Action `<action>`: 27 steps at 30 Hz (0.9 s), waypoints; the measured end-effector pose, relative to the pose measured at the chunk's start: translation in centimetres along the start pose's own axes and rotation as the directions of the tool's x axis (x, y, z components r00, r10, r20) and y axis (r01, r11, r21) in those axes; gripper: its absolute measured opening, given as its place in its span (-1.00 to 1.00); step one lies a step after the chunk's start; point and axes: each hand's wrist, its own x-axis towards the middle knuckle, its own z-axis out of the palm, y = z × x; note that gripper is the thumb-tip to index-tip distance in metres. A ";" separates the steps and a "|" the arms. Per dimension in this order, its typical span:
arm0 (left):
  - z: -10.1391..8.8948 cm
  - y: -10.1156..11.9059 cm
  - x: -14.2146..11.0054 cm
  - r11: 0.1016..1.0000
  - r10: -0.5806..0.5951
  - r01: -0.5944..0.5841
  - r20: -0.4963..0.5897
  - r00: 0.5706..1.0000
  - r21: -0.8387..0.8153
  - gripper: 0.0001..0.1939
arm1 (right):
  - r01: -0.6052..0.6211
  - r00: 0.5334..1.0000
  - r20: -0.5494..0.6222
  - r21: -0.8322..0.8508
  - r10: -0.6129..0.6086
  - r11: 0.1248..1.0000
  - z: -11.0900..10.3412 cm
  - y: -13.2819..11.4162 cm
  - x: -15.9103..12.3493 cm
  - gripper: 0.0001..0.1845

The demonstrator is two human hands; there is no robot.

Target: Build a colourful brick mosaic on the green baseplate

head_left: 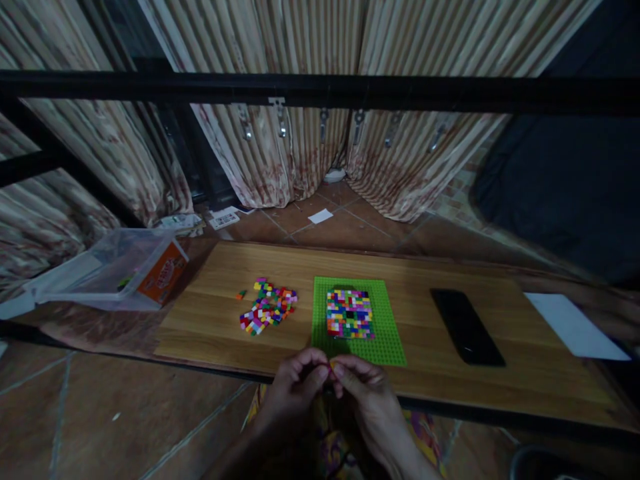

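Note:
My left hand and my right hand meet at the table's front edge, just below a green baseplate. Both are closed in a pinch, fingertips together. A small yellow toy brick shows in the right fingertips. Something small and reddish, probably another brick, is between the left fingertips, mostly hidden. On the baseplate stands a block of many-coloured bricks, roughly square, with a dark gap near its middle. Left of the plate lies a loose pile of mixed bricks.
A long wooden table spans the view. On its right lie a black flat slab and a white sheet. At the left stands a clear plastic box with an orange label. A dark bar with hooks crosses before striped curtains.

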 end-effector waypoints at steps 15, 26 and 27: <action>-2.0 0.4 4.9 0.999 0.022 -0.012 -0.290 0.957 0.035 -0.76 | 0.244 0.857 -0.170 -0.700 -0.487 0.672 -7.8 -3.5 6.6 -0.67; -2.4 -0.7 5.9 0.996 0.075 -0.054 -0.332 0.940 0.072 -0.72 | 0.269 0.817 -0.031 -0.863 -0.576 0.428 -6.8 -3.3 6.9 -0.70; -2.4 -0.8 6.0 0.997 0.066 -0.049 -0.336 0.940 0.057 -0.72 | 0.271 0.813 -0.022 -0.870 -0.581 0.412 -6.7 -3.2 6.8 -0.70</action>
